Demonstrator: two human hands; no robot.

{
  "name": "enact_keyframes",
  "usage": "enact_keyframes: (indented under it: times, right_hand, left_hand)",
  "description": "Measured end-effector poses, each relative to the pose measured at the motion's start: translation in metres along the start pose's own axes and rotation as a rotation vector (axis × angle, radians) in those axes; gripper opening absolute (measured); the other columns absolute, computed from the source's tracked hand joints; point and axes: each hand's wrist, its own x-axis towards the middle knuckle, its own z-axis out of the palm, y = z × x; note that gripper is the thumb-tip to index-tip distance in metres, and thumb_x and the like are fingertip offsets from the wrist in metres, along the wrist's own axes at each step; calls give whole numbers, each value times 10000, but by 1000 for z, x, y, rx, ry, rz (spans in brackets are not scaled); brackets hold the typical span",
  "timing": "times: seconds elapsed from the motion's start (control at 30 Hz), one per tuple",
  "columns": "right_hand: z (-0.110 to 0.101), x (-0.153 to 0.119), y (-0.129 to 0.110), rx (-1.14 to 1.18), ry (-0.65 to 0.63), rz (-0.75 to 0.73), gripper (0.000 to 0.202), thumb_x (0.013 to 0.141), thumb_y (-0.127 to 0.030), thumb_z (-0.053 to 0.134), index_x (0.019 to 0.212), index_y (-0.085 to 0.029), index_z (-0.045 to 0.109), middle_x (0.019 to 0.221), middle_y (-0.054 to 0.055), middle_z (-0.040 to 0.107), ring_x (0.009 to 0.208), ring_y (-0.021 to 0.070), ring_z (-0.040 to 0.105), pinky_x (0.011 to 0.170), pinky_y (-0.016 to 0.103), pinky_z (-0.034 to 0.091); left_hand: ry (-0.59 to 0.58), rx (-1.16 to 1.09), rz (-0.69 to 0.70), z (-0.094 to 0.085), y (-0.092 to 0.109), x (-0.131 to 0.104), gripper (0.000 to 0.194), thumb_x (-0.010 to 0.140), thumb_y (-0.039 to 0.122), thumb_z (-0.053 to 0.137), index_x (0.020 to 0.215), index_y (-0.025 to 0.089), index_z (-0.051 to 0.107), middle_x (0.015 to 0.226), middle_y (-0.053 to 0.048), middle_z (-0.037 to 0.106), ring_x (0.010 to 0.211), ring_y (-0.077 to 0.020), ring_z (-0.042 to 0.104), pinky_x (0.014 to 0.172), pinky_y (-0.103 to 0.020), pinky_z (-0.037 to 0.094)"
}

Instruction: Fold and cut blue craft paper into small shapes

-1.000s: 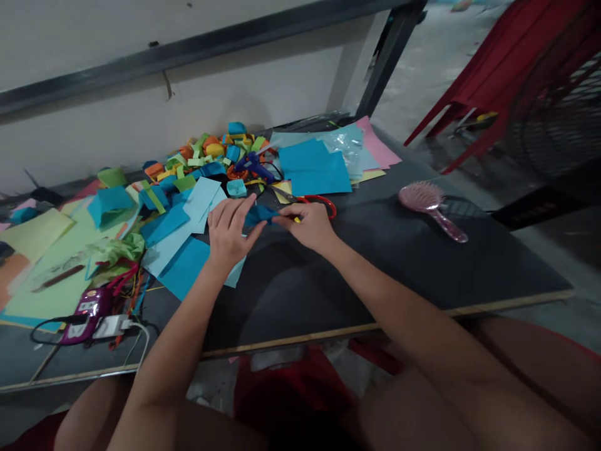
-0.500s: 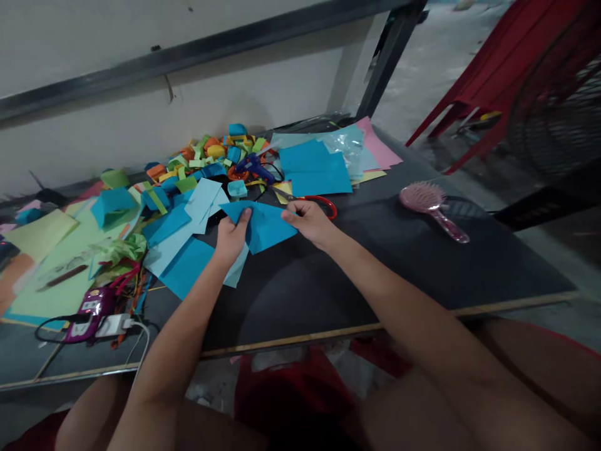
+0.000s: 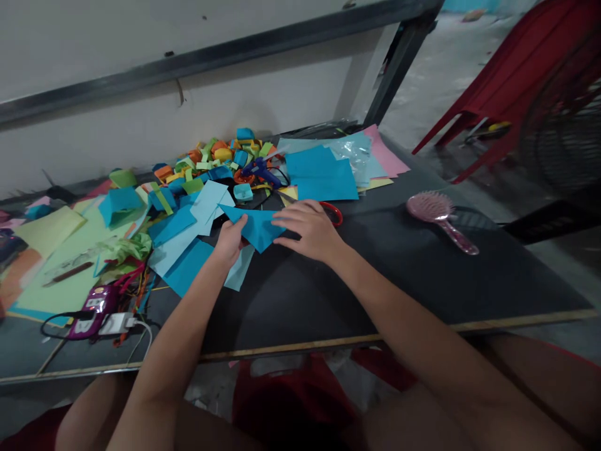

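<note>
A folded piece of blue paper point(image 3: 259, 229) is held up over the dark table point(image 3: 300, 300), one corner pointing down. My left hand point(image 3: 230, 241) pinches its left side, thumb on top. At the paper's right edge is my right hand point(image 3: 312, 230), fingers stretched out and apart, fingertips touching or just over the paper. Behind that hand lie scissors, their red handle point(image 3: 337, 214) partly hidden. Loose blue and pale blue sheets point(image 3: 188, 266) lie under and left of my left hand. A small pale blue folded piece point(image 3: 243, 191) sits just beyond the held paper.
Folded colored paper pieces point(image 3: 220, 153) are heaped against the wall, beside a blue glue gun point(image 3: 260, 170). Blue sheets point(image 3: 326, 178) lie back right. A pink hairbrush point(image 3: 436, 210) is at right, a purple power strip point(image 3: 96, 310) at left. A fan point(image 3: 563, 131) stands beyond the table.
My right hand has gone from pinching the blue paper's right corner to spread fingers at its edge. The paper now looks narrower and more folded. The view has shifted slightly.
</note>
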Motion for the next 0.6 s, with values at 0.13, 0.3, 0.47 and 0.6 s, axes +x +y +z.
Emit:
enact_keyframes:
  times: [0.13,0.3,0.47,0.6]
  right_hand:
    - [5,-1,-2,-67,-32,-95,199,897,-233,597,1027,-284,738,1054,12,748,1051,243,634,1032,496,345]
    - [4,0,-3,-78,56,-135,234,916,-199,544,1011,-272,745,1025,13,755,999,226,646,1002,472,384]
    - [-1,-1,-5,-133,110,-195,235,935,-205,525,1032,-274,728,1057,-10,746,989,210,648,994,444,392]
    - [-3,-4,-7,-153,118,-159,241,948,-230,514,1059,-307,715,1083,-27,736,1011,215,637,989,452,383]
  left_hand:
    - [-22,-53,-25,1,2,0,325,695,414,769,646,190,537,572,6,588,534,-161,594,578,-322,524]
    - [-36,-81,-24,4,5,-3,240,756,375,724,741,171,598,657,-25,662,662,-197,668,684,-358,569]
    - [-54,-102,12,9,12,-10,172,800,326,690,839,167,639,830,-62,728,852,-231,702,825,-393,575]
    - [-108,-148,82,8,12,-10,184,813,346,675,901,186,655,1012,-82,734,978,-259,690,874,-416,573]
